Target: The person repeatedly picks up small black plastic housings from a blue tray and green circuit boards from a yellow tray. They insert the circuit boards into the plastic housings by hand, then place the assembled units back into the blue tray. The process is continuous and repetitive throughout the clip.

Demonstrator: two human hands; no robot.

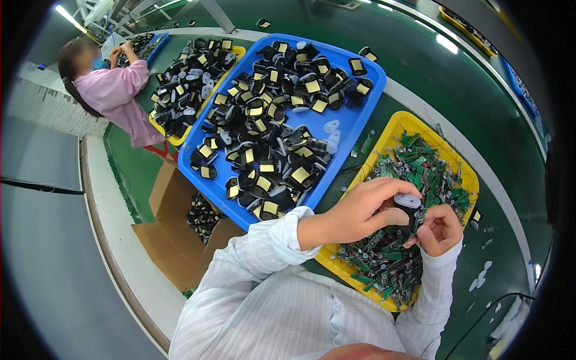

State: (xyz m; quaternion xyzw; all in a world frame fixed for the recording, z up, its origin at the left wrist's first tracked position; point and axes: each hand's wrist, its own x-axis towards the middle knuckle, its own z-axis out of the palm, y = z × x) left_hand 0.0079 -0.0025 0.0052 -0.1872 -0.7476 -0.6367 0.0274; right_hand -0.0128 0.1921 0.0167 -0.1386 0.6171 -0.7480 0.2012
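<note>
a green counter (507,264) carries the work, its pale far edge curving past. at the left end a person in pink (114,96) sits by the near edge. a large blue tray (354,129) reaches from the near edge toward the far edge, filled with black pieces bearing yellowish squares. off the counter, beside the near edge, stands an open cardboard box (165,240) with more inside. nearer the right end, a yellow tray (329,262) holds green circuit boards and wires.

above that tray, the left hand (363,207) has its grip clamped on one black piece with a grey cap (408,203), a tan wrap (396,217) on its thumb. the right hand (439,231) has its fingertips bunched at the piece's right side; whether they pinch anything, i cannot tell.

the step in hand seems to be fine fingertip work on that piece; the next move calls for a steady left grip and small, careful right-hand pressure. small pale flat pieces (480,277) lie toward the counter's right end.
</note>
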